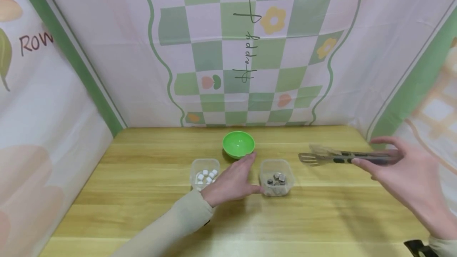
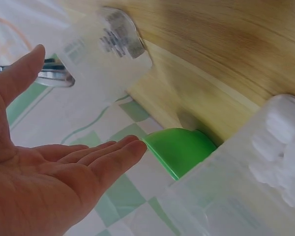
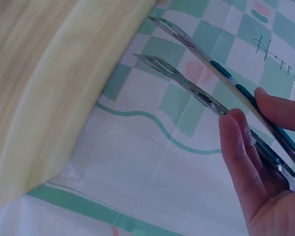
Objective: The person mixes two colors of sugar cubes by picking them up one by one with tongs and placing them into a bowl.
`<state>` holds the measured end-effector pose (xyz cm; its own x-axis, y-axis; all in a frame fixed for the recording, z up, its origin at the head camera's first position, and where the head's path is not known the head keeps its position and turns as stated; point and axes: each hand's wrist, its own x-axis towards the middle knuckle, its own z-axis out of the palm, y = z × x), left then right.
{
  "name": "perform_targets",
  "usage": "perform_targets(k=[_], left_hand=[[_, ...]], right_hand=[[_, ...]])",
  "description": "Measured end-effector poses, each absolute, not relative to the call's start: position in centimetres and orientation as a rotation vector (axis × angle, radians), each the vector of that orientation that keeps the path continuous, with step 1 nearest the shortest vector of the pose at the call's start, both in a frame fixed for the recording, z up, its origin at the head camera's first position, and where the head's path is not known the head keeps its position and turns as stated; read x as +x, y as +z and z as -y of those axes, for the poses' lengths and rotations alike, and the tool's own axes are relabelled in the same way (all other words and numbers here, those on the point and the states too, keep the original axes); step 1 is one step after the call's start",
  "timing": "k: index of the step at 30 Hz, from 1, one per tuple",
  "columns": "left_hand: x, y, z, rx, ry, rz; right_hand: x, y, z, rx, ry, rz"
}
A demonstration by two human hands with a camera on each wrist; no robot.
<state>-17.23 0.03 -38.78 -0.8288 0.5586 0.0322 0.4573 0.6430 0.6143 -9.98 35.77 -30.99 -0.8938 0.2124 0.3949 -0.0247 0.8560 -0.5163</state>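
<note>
Head view is showing the right hand point(image 1: 410, 175) holding the tongs point(image 1: 342, 157) between thumb and fingers, raised above the right side of the desk point(image 1: 143, 193). Seen from the right wrist, the tongs' two arms are standing apart, with nothing sitting between their tips. The left hand point(image 1: 232, 183) is gripping nothing; its fingers are stretching forward and its thumb is spreading wide, between the left tub point(image 1: 194, 169) and the right tub point(image 1: 275, 164). Its thumb is lying just beside the right tub, and its fingertips are reaching the near edge of the bowl point(image 1: 237, 141); whether they are touching either, I cannot tell. White cubes point(image 1: 205, 173) are lying in the left tub, grey cubes point(image 1: 281, 178) in the right one. Farther off, near the middle of the far edge, the bowl is standing upright, its visible inside showing only bare green. Judging from this, the work is probably just starting: the tongs are in hand, while any handling of the cubes is seemingly remaining. Beyond the desk, a checked cloth point(image 1: 207, 25) is hanging.
</note>
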Motion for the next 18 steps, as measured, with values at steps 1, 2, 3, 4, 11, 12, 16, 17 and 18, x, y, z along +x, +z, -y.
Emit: perform_targets(k=[1,2,3,4,11,12,16,17,18], left_hand=[[-17.19,-38.73,-0.04,0.84,0.94,-2.699],[-17.14,-38.68,-0.05,0.837,0.936,-2.698],[-17.1,-38.65,-0.08,0.834,0.933,-2.697],[-17.05,-38.64,-0.09,0.833,0.933,-2.698],[-16.96,-38.64,-0.16,0.824,0.928,-2.705],[-16.96,-38.63,-0.16,0.823,0.929,-2.706],[-16.91,-38.57,-0.09,0.821,0.926,-2.709],[-16.9,-38.53,-0.07,0.823,0.925,-2.709],[-16.88,-38.5,-0.04,0.824,0.925,-2.709]], right_hand=[[-9.95,-30.84,-35.78,-0.14,0.742,2.57],[-9.9,-30.71,-35.78,-0.148,0.75,2.56],[-9.87,-30.63,-35.78,-0.152,0.756,2.548],[-9.9,-30.56,-35.78,-0.16,0.752,2.539],[-9.91,-30.72,-35.73,-0.092,0.733,2.45],[-9.89,-30.73,-35.65,-0.088,0.765,2.437],[-9.92,-30.82,-35.25,-0.035,0.921,2.396],[-9.95,-30.86,-35.15,-0.016,0.971,2.393],[-9.99,-30.91,-35.05,0.006,1.004,2.392]])
